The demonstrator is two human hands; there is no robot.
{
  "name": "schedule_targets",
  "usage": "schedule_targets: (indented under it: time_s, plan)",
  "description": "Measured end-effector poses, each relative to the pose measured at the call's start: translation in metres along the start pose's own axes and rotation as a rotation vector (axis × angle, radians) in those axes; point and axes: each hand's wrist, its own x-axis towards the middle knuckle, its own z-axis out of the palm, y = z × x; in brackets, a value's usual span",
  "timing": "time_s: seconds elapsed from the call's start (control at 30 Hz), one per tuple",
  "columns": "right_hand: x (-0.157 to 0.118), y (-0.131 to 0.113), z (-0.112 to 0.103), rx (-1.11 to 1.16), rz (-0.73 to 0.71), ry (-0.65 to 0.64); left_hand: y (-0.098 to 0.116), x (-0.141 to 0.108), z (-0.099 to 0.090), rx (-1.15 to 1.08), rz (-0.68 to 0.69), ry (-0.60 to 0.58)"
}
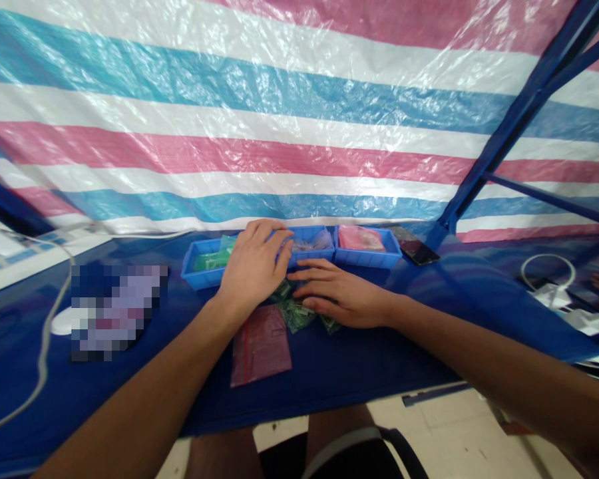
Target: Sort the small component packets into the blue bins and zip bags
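Observation:
My left hand (257, 261) reaches over the front edges of two blue bins, palm down, with its fingers stretched forward and its thumb apart. I see nothing held in it. My right hand (342, 291) has its fingers spread low over several small green packets (295, 313) on the blue table, partly covering them. A reddish zip bag (261, 346) lies flat in front of the packets. The left bin (192, 276) holds green bags, the middle bin (315, 253) clear bags, and the right bin (374, 258) pink bags.
A dark phone (415, 246) lies right of the bins. A pixelated item (120, 309) and a white cable (44, 339) are at left. White adapters (559, 296) with a looped cable sit at right. A striped sheet (279, 120) and a blue metal frame (509, 113) stand behind.

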Motion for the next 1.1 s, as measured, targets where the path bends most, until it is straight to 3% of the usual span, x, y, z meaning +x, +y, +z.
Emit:
schedule_targets:
  time_s: [0.2,0.63,0.87,1.0,1.1]
  plan:
    - [0.002,0.000,0.009,-0.126,-0.040,-0.092,0.001,0.001,0.000,0.004,0.008,0.004]
    - [0.005,0.004,0.002,-0.111,-0.019,0.004,0.006,0.004,-0.005,0.045,0.044,-0.006]
    - [0.010,0.006,0.013,-0.098,-0.006,-0.086,0.006,0.003,-0.006,0.034,0.051,-0.001]
    - [0.009,0.006,0.011,-0.060,0.025,-0.060,0.001,0.003,-0.003,0.000,0.041,0.019]
    - [0.006,0.007,0.005,0.073,0.064,0.030,0.000,0.003,-0.006,-0.159,-0.008,0.083]
